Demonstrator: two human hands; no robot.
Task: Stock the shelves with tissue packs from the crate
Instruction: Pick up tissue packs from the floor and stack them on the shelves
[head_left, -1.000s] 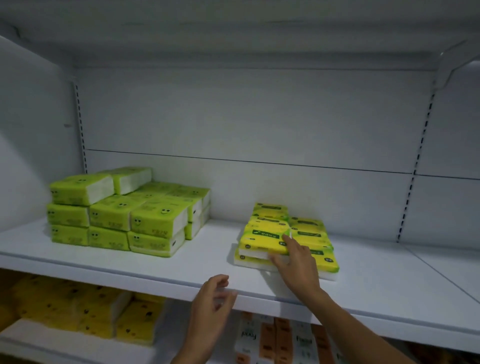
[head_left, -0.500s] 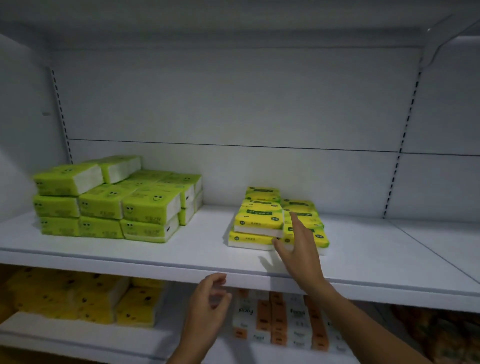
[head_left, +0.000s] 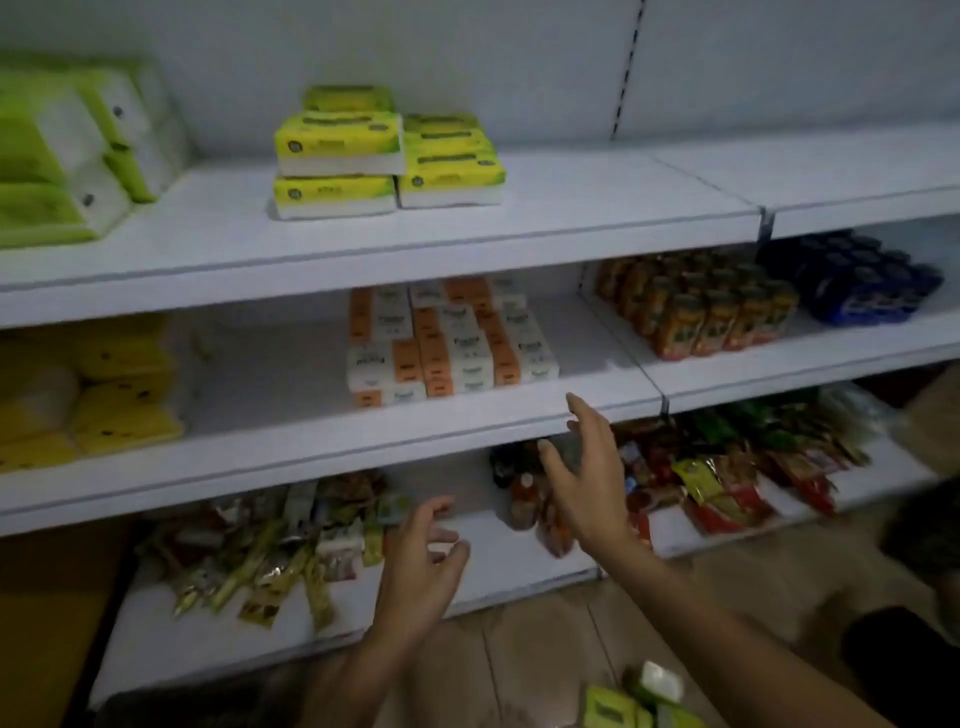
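Observation:
A small stack of yellow tissue packs (head_left: 387, 156) sits on the top white shelf (head_left: 467, 239). A bigger pile of lime-green packs (head_left: 67, 150) lies at that shelf's left end. My right hand (head_left: 587, 473) hangs in the air in front of the middle shelf's edge, fingers spread and holding nothing. My left hand (head_left: 421, 556) floats lower, before the bottom shelf, fingers loosely curled and empty. More yellow-green tissue packs (head_left: 631, 699) show at the bottom edge of the view, on the floor side; the crate itself is not visible.
The middle shelf (head_left: 291, 415) holds orange-and-white packs (head_left: 447, 343), yellow packs (head_left: 98, 395) at left, and bottles (head_left: 701, 306) and blue packs (head_left: 857, 280) at right. Snack packets (head_left: 260, 545) and sachets (head_left: 727, 473) fill the bottom shelf. A cardboard box (head_left: 930, 421) stands at far right.
My view has dropped from the top shelf toward the lower shelves and floor. My right hand has left the yellow stack and come down; my left hand has lowered too.

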